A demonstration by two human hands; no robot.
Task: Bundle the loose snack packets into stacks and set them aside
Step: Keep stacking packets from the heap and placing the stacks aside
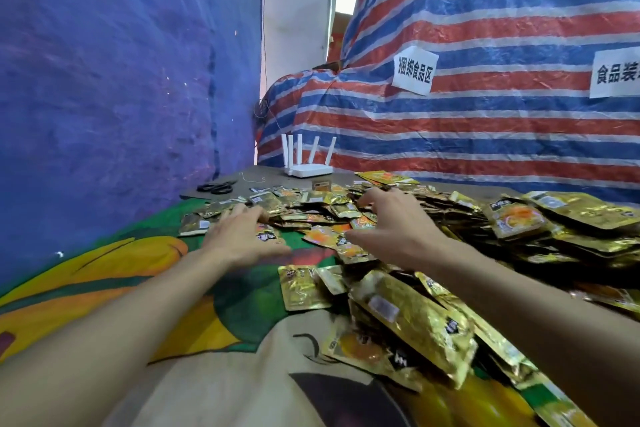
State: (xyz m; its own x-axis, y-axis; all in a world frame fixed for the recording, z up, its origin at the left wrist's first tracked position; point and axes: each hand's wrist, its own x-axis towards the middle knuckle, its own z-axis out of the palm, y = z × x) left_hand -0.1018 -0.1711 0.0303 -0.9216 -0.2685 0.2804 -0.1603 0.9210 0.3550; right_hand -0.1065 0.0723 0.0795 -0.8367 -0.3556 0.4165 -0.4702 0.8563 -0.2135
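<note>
Gold foil snack packets (311,199) lie in a loose heap on the patterned cloth (121,288), straight ahead of both hands and thickening off to the right. The left hand (242,236) is at the heap's thin left edge and the right hand (394,222) over its denser middle, so the right is nearer the bulk. Both have fingers spread, gripping nothing, though blur hides whether the fingertips touch foil or hover. A gathering sweep inward looks due.
</note>
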